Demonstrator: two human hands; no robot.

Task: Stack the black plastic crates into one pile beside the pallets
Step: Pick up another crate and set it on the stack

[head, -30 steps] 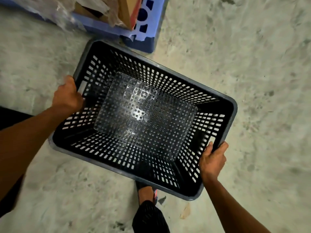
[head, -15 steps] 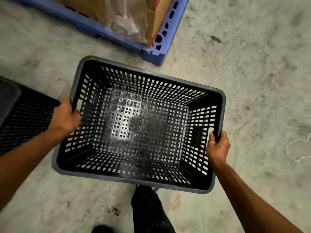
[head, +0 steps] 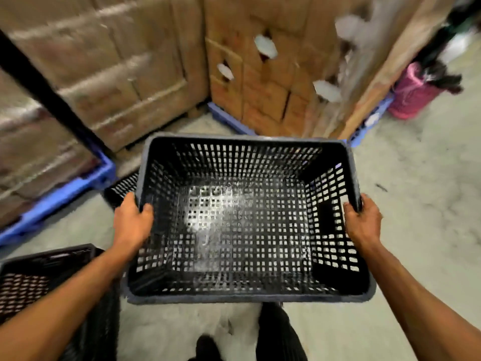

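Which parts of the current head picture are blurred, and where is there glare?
Head view: the wrapped cartons and the blue pallet are smeared by motion blur; the held crate and both hands, left and right, stay fairly sharp; a bright glare patch lies on the crate's floor.

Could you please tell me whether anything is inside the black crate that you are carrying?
Nothing shows inside the carried crate: only its bare perforated floor, with both hands on its side rims. The floor under it is mostly hidden, and blur could mask small scraps.
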